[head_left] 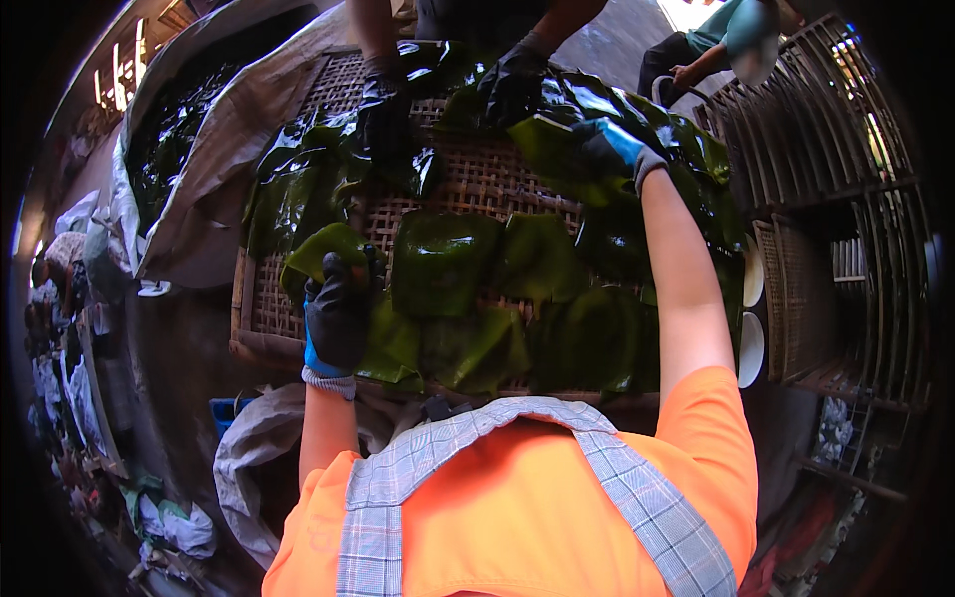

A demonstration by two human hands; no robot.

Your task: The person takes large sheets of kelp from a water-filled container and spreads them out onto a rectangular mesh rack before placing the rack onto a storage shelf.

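My left hand (336, 313), in a black and blue glove, is closed on the edge of a wet green sheet (333, 247) that looks like kelp, over the left side of a woven bamboo tray (274, 303). Reaching across to the far right, my gloved right hand (612, 154) pinches another green sheet (542, 147). More glossy, roughly square sheets (446, 264) lie flat on the weave in front of me, and a darker layer (597, 338) covers the near right part.
Across the tray, a co-worker's black-gloved hands (512, 88) work among the sheets. A sack of dark wet material (194, 129) stands at the left. Slatted bamboo racks (831, 129) rise at the right, near white bowls (752, 348). Another person (711, 45) is at the far right.
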